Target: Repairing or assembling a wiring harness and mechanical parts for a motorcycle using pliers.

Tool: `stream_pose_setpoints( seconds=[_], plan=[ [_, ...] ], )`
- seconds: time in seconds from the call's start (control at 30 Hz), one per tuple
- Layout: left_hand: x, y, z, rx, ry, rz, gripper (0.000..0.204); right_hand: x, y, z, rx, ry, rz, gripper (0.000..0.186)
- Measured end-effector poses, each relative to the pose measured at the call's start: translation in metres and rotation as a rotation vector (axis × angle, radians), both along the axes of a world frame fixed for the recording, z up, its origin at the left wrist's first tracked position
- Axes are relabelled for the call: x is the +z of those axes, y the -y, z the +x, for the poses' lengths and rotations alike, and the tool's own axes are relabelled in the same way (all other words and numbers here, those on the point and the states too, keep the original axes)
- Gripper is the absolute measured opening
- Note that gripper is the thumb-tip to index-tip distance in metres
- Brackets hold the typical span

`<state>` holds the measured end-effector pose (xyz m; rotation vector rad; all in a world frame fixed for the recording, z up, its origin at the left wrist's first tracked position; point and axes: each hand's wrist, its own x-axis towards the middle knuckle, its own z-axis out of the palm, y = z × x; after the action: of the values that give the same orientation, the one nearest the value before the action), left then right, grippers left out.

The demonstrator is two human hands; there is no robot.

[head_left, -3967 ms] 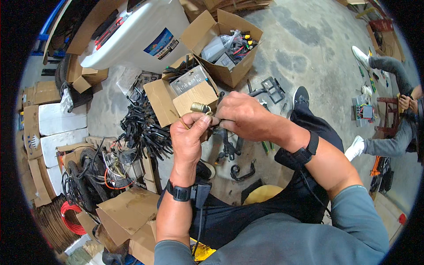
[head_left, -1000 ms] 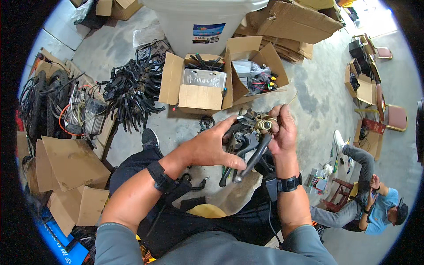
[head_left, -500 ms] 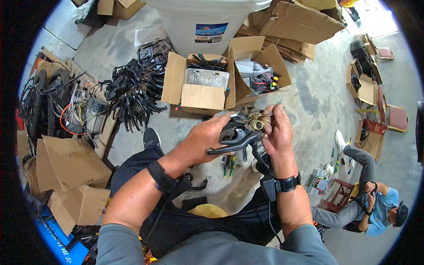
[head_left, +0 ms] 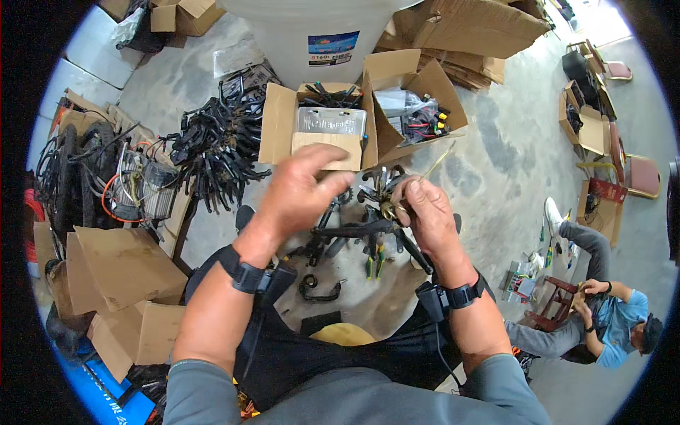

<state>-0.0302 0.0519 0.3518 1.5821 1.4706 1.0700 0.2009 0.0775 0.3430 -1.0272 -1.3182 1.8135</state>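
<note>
My right hand (head_left: 430, 216) is closed around a black brake lever (head_left: 358, 230) with brass-coloured rings (head_left: 389, 210) at its clamp end. The lever's long arm points left. A thin yellowish strip (head_left: 439, 161) sticks up past the right fingertips; I cannot tell what it belongs to. Raised to the left of the lever, my left hand (head_left: 301, 185) is slightly blurred, its thumb and fingers apart with nothing in them. Below the lever, pliers with yellow-green handles (head_left: 375, 262) stand out against the floor, and a curved black part (head_left: 317, 290) lies closer to me.
Beyond my hands stand two open cartons, one holding a metal plate (head_left: 331, 120), the other bagged wiring (head_left: 414, 117). A white bin (head_left: 297, 49) rises behind them. Black levers (head_left: 219, 142) are heaped at left. At right, another person (head_left: 609, 319) sits with both hands together.
My left hand has come off the brake lever and moved left. The lever, still in my right hand, has turned and shifted slightly left. The yellowish strip now shows clearly.
</note>
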Motion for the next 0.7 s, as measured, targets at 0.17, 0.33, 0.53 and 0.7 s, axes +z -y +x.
stream_pose_setpoints(
  seconds=[0.17, 0.33, 0.53, 0.7],
  plan=[
    [-0.009, 0.009, 0.029, -0.298, -0.141, 0.256, 0.029, 0.001, 0.001, -0.003, 0.097, -0.022, -0.048, 0.036],
    [-0.009, 0.010, 0.029, -0.341, -0.215, 0.231, 0.026, -0.002, 0.002, -0.002, 0.202, 0.000, -0.085, 0.034],
    [-0.018, 0.009, 0.031, -0.305, -0.186, 0.259, 0.020, 0.002, 0.001, -0.005, 0.212, -0.066, -0.093, 0.024],
    [-0.015, 0.008, 0.035, -0.108, -0.090, 0.251, 0.015, 0.003, 0.007, -0.007, 0.195, -0.077, -0.115, 0.029]
  ],
)
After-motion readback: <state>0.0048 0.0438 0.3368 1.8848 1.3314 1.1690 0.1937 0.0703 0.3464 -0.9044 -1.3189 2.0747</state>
